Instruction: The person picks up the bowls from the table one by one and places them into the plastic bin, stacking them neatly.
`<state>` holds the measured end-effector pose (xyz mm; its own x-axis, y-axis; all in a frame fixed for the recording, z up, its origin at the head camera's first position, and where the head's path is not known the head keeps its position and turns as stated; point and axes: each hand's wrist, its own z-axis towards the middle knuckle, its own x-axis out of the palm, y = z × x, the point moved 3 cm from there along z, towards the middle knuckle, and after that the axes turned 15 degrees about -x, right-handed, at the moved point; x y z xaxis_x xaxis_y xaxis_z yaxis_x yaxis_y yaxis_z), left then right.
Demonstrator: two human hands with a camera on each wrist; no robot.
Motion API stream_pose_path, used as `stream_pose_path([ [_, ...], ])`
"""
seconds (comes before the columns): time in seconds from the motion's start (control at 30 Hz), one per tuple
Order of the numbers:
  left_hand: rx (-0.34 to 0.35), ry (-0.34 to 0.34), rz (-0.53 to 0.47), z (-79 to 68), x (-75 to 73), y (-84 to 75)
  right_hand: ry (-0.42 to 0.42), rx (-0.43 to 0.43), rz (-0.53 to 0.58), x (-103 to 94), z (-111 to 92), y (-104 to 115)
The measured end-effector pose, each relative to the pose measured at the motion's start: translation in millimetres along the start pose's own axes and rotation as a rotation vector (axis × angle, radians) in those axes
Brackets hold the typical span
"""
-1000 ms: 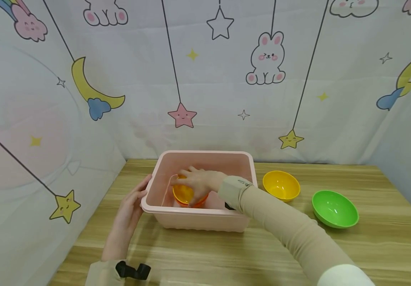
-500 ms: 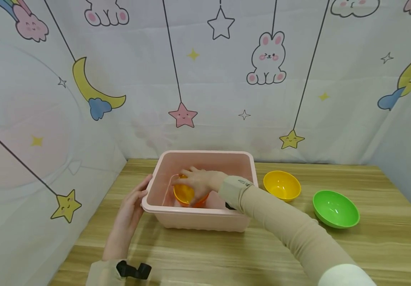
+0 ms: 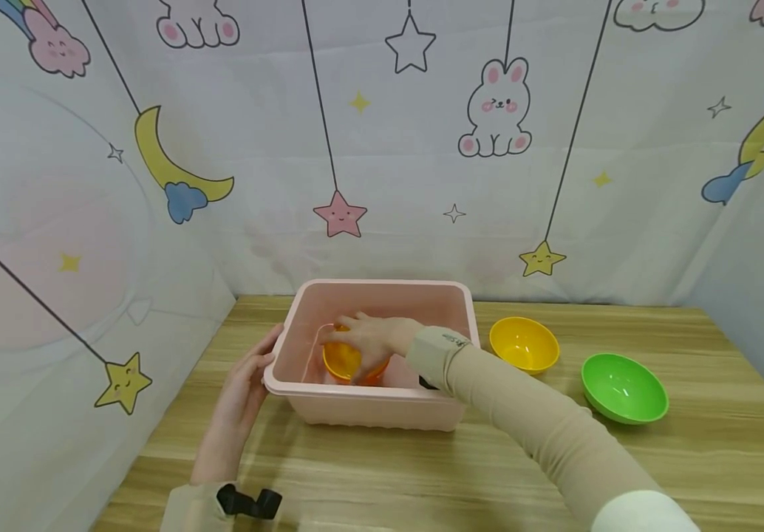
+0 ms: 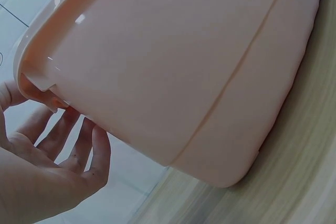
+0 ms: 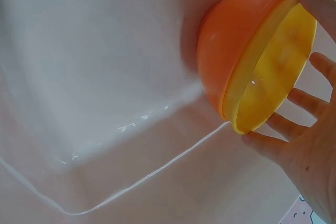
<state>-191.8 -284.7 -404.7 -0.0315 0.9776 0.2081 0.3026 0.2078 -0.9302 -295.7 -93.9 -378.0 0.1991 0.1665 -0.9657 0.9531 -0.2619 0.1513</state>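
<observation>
A pink plastic basin [image 3: 375,410] stands on the wooden table. At its left rim my left hand [image 3: 242,391] holds on. In the left wrist view the fingers [image 4: 101,148] curl below the lip, and the thumb is partly cut off at the edge. My right hand [image 3: 372,341] reaches inside the basin and spans a yellow bowl [image 5: 273,72], thumb on one side of the rim and fingertips along the other. That bowl is nested in an orange bowl [image 5: 228,40], which rests on the basin floor. From the head view, the hand hides part of both bowls.
Right of the basin, another yellow bowl [image 3: 524,345] sits upright on the table [image 3: 355,480]. A green bowl [image 3: 624,389] is further right and nearer. A patterned cloth wall [image 3: 408,162] rises behind the table, with more cloth at both sides.
</observation>
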Motion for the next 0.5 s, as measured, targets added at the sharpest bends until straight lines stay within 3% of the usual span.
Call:
stream_pose_path([
  [0.37,-0.001,0.002,-0.004,0.0,0.9,-1.1,-0.019,0.007,0.041,-11.3,-5,2],
  [0.5,-0.005,0.001,0.002,0.0,0.8,-0.5,0.003,0.057,0.066,-16.4,-10,3],
])
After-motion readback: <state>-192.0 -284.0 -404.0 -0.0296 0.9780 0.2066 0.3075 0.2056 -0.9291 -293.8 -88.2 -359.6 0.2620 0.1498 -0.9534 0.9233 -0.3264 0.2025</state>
